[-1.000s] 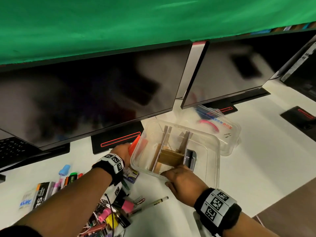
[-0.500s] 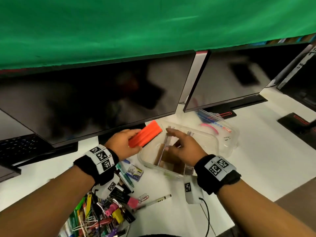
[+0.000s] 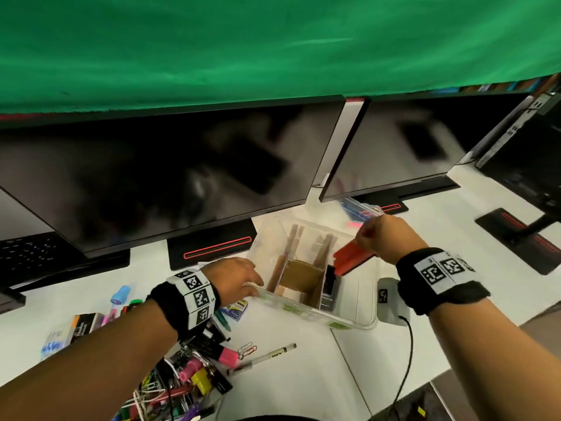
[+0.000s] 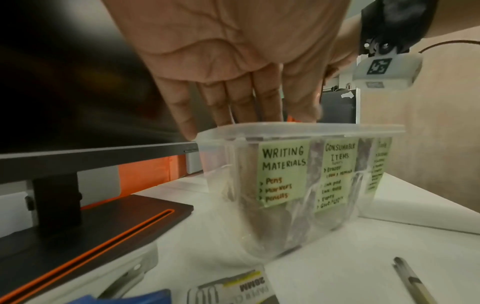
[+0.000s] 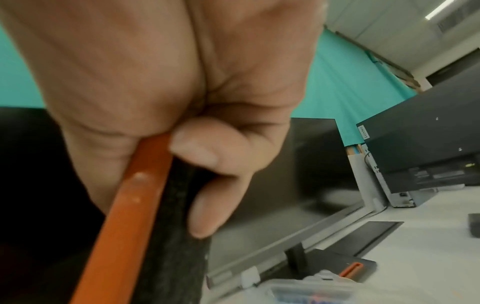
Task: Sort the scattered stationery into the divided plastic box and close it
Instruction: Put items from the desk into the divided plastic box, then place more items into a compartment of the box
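Passed across since half a second ago, the orange eraser (image 3: pixel 353 258) now sits pinched in the right hand (image 3: pixel 378 238) over the box (image 3: pixel 349 319), whose rim the left hand (image 3: pixel 235 279) steadies with straight fingers (image 4: pixel 241 107), so dropping it in looks next.

Right hand (image 3: pixel 376 235) grips orange eraser (image 3: pixel 352 261) above box (image 3: pixel 306 305) — left hand (image 3: pixel 233 279) steadies.

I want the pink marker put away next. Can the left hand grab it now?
Probably yes. The left hand only rests open on the plastic box rim, holding nothing, and the pink marker lies uncovered on the desk just below that wrist.
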`<state>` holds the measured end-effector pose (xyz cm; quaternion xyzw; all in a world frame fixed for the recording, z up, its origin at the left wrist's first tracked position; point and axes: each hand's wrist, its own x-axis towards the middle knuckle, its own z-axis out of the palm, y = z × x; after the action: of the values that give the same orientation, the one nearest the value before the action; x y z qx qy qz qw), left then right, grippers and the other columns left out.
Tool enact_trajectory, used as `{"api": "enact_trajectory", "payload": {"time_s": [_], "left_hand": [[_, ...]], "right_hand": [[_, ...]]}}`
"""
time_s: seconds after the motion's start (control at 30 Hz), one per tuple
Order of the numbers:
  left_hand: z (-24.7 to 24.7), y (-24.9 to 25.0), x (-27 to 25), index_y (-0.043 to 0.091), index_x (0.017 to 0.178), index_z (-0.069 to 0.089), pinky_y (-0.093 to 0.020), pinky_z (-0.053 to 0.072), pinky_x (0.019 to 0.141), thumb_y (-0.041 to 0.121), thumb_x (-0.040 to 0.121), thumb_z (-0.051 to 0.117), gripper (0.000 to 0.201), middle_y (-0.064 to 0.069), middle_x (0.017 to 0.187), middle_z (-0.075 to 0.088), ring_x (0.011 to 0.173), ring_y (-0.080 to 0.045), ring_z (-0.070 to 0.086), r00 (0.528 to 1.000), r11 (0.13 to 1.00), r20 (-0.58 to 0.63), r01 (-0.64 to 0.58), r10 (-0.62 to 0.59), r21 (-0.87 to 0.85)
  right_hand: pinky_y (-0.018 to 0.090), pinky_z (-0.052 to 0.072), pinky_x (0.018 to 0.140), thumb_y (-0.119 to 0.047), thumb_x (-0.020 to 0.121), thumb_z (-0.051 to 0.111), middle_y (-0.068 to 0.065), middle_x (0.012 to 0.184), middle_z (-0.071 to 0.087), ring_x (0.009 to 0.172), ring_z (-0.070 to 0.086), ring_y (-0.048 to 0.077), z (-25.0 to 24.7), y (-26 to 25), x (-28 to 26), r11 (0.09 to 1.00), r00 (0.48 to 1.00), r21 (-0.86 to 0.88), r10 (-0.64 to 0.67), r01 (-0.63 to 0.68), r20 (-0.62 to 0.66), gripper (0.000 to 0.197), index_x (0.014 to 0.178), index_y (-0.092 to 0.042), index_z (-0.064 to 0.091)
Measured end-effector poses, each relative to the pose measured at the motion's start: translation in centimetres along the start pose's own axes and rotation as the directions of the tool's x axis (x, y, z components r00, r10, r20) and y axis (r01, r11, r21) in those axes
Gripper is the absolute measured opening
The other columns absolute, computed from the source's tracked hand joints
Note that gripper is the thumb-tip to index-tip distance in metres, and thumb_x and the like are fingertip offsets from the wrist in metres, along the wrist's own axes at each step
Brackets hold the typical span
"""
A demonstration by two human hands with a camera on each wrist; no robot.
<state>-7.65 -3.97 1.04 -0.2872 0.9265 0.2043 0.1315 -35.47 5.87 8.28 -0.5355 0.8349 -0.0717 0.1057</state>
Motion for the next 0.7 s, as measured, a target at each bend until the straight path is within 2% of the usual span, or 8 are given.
{"api": "enact_trajectory", "payload": {"time_s": [0.1, 0.13, 0.17, 0.23, 0.33, 0.43, 0.57, 0.7], "left_hand": [[0.7, 0.0, 0.1, 0.032, 0.121, 0.061, -0.029, 0.040, 0.104, 0.035, 0.097, 0.042, 0.031, 0.005, 0.124, 0.061, 0.122, -0.013, 0.049, 1.000, 1.000, 0.004, 0.020, -0.021, 0.020], [0.8, 0.0, 0.1, 0.032, 0.119, 0.061, -0.028, 0.041, 0.102, 0.035, 0.096, 0.042, 0.030, 0.006, 0.121, 0.062, 0.119, -0.013, 0.051, 1.000, 0.999, -0.006, 0.023, -0.023, 0.024], [0.9, -0.1, 0.1, 0.032, 0.119, 0.062, -0.028, 0.041, 0.101, 0.035, 0.096, 0.043, 0.030, 0.005, 0.120, 0.063, 0.118, -0.013, 0.051, 1.000, 0.999, -0.011, 0.022, -0.022, 0.025], [1.0, -0.1, 0.1, 0.031, 0.120, 0.062, -0.027, 0.040, 0.100, 0.033, 0.096, 0.043, 0.030, 0.004, 0.120, 0.063, 0.118, -0.014, 0.050, 1.000, 0.999, -0.004, 0.022, -0.022, 0.027], [1.0, 0.2, -0.1, 0.030, 0.121, 0.062, -0.028, 0.040, 0.100, 0.032, 0.097, 0.043, 0.031, 0.002, 0.121, 0.062, 0.118, -0.015, 0.050, 1.000, 1.000, -0.001, 0.024, -0.024, 0.019], [0.9, 0.4, -0.2, 0.029, 0.120, 0.062, -0.030, 0.041, 0.099, 0.032, 0.097, 0.043, 0.031, 0.003, 0.120, 0.062, 0.118, -0.015, 0.050, 1.000, 1.000, -0.008, 0.031, -0.030, 0.007], [1.1, 0.3, -0.2, 0.029, 0.120, 0.062, -0.029, 0.040, 0.100, 0.031, 0.097, 0.042, 0.030, 0.004, 0.120, 0.063, 0.119, -0.015, 0.049, 0.999, 0.999, -0.014, 0.034, -0.034, 0.003], [1.2, 0.5, -0.3, 0.027, 0.120, 0.062, -0.032, 0.041, 0.101, 0.031, 0.097, 0.042, 0.030, 0.002, 0.121, 0.061, 0.119, -0.017, 0.048, 0.999, 0.999, -0.009, 0.052, -0.052, -0.006]], "right_hand": [[0.023, 0.042, 0.065, -0.027, 0.079, 0.068, 0.005, 0.086, 0.064, 0.073, 0.056, 0.017, 1.5, 0.8, 0.1, 0.989, 0.982, -0.114, 0.115, -0.099, 0.152, 0.022, 0.094, -0.011, 0.071], [0.024, 0.046, 0.070, -0.031, 0.077, 0.071, 0.006, 0.094, 0.063, 0.082, 0.058, 0.019, 2.1, 0.8, 0.2, 0.981, 0.969, -0.165, 0.134, -0.100, 0.208, 0.031, 0.101, -0.011, 0.069], [0.026, 0.047, 0.080, -0.034, 0.076, 0.072, 0.006, 0.104, 0.063, 0.095, 0.059, 0.021, 2.6, 0.9, 0.4, 0.972, 0.955, -0.222, 0.138, -0.079, 0.261, 0.040, 0.109, -0.012, 0.066], [0.027, 0.043, 0.096, -0.034, 0.078, 0.071, 0.007, 0.122, 0.058, 0.115, 0.053, 0.022, 3.9, 0.9, 0.9, 0.953, 0.933, -0.303, 0.124, -0.016, 0.339, 0.051, 0.122, -0.012, 0.058], [0.028, 0.039, 0.101, -0.032, 0.080, 0.068, 0.008, 0.128, 0.054, 0.121, 0.049, 0.023, 5.8, 0.8, 1.6, 0.929, 0.911, -0.365, 0.097, 0.063, 0.402, 0.053, 0.126, -0.011, 0.054], [0.029, 0.038, 0.103, -0.031, 0.079, 0.070, 0.006, 0.131, 0.054, 0.124, 0.048, 0.024, 6.9, 0.6, 2.5, 0.923, 0.893, -0.379, 0.119, 0.062, 0.433, 0.056, 0.128, -0.013, 0.053], [0.029, 0.035, 0.108, -0.013, 0.084, 0.063, 0.004, 0.137, 0.050, 0.129, 0.046, 0.022, 7.1, 1.0, 3.4, 0.925, 0.922, -0.377, 0.108, 0.043, 0.372, 0.050, 0.131, -0.014, 0.049], [0.035, 0.046, 0.098, -0.025, 0.079, 0.069, 0.007, 0.127, 0.052, 0.117, 0.052, 0.027, 6.7, -0.4, 2.7, 0.871, 0.957, -0.488, 0.084, 0.066, 0.279, 0.049, 0.125, -0.017, 0.053]]}}
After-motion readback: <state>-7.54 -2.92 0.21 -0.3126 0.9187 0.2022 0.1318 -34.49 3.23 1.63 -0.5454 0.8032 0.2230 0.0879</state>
